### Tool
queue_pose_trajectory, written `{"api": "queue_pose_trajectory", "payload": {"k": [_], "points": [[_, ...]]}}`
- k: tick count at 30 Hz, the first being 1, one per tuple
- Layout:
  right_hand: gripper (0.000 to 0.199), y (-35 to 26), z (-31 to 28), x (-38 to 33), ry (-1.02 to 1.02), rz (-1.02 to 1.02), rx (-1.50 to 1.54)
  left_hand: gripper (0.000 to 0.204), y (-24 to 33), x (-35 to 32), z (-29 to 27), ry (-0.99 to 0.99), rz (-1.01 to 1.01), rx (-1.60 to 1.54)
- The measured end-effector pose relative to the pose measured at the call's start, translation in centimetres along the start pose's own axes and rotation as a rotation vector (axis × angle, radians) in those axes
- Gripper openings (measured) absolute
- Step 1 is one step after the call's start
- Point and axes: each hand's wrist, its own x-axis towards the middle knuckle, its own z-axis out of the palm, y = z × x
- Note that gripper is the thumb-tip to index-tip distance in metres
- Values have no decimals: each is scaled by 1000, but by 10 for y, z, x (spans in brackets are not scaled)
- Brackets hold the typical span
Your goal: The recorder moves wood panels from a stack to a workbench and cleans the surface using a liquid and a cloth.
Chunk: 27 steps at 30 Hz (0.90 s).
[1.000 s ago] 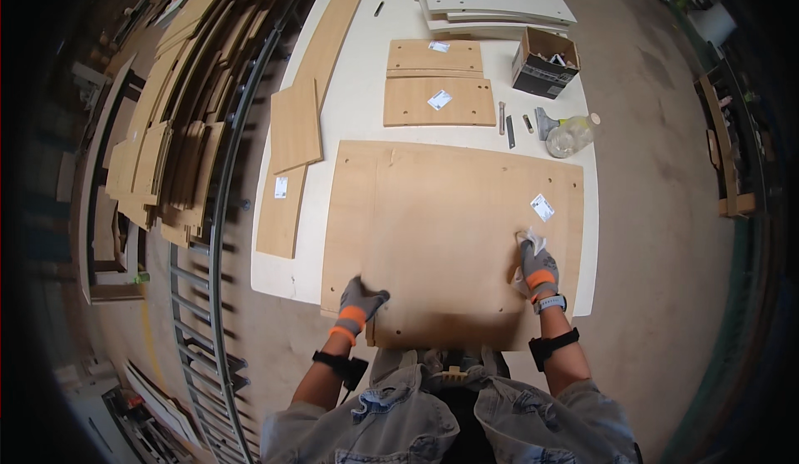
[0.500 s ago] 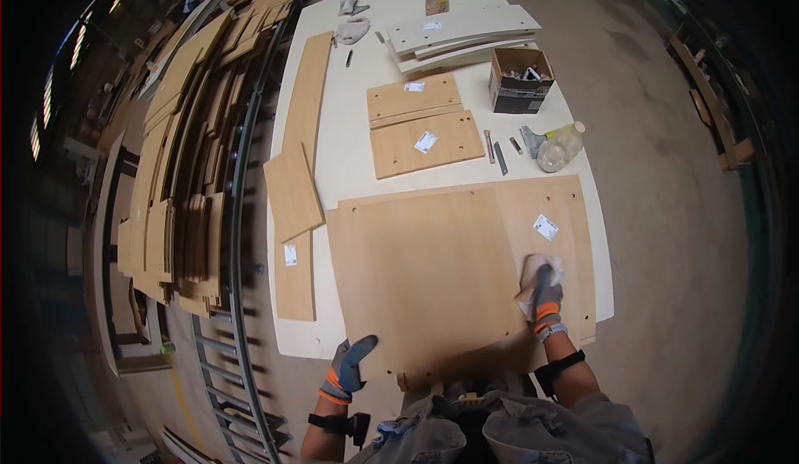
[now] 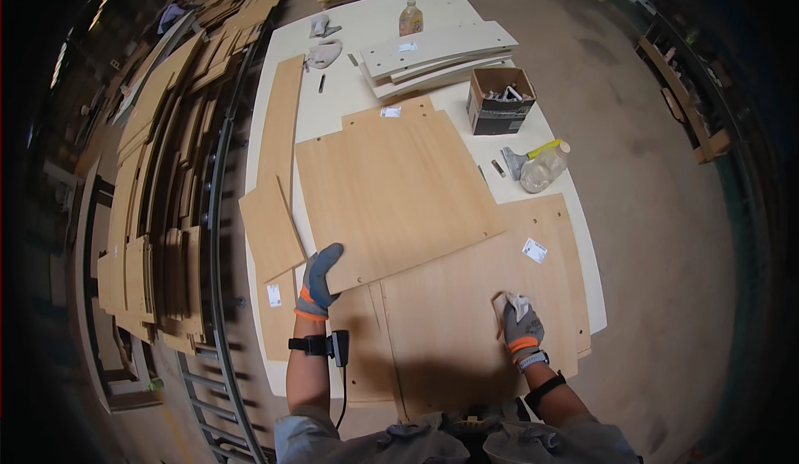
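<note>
A large wood-grain panel lies tilted askew over other boards on the table. At its near left corner, my gloved left hand is closed on the edge, thumb on top. Below it to the right, my gloved right hand grips a crumpled whitish cloth. That cloth rests on a lower wood-grain panel, which has small holes near its edges. A white label is stuck on the lower boards at the right.
On the white table stand a dark box of small items, a clear plastic bottle and a scraper. White boards are stacked farther back. Left of the table, more boards lie beside a metal roller track.
My left hand has moved the large panel forward and left, uncovering the boards beneath and covering the smaller boards behind. My right hand has come nearer and slightly left with the cloth.
</note>
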Motion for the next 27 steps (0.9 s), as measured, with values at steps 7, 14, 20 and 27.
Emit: {"api": "queue_pose_trajectory", "payload": {"k": [7, 14, 20, 27], "points": [[45, -12, -10, -6, -19, 6, -68, 41, -42, 75, 6, 55, -639, -1217], [47, -5, -1, -6, 0, -26, -59, 36, -104, 104, 9, 41, 200, 172], [39, -5, -1, -8, 26, -40, -62, 28, -104, 135, 39, 543, -717, -694], [38, -5, -3, -10, 61, -102, 7, 57, -107, 147, 49, 502, -831, 375]]}}
